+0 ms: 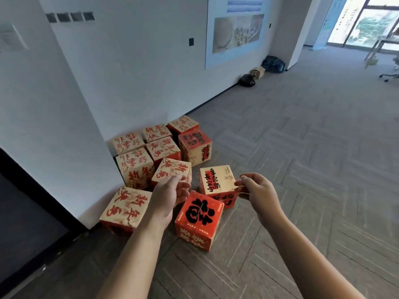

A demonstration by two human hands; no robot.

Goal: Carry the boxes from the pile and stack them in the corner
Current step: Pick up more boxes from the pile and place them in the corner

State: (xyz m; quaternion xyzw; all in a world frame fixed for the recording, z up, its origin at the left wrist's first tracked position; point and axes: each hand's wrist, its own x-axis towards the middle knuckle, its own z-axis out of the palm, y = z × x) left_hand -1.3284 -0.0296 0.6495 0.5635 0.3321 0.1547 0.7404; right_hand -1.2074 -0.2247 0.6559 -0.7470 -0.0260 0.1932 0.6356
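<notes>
The floor, laid in grey herringbone tiles, is taking up most of the view. A white wall is running along its left side and carrying a large poster. Where that wall is meeting a jutting white pillar, the corner boxes are sitting packed together on the floor, cream and red with brushed lettering. A tilted box is leaning against their front. Three more are lying loose just in front: a cream box by the pillar, a red box with a black character on top, and a cream-topped box just behind it.

The left hand is hovering between the tilted box and the red box, its grip lying open with relaxed fingers and holding nothing. The right hand is reaching in from the other side, its grip loosely curled and empty. Its fingertips are lying at the cream-topped box's right edge, and whether they are touching it I cannot tell.

Far along the wall, a black bag and a small carton are resting on the floor.
</notes>
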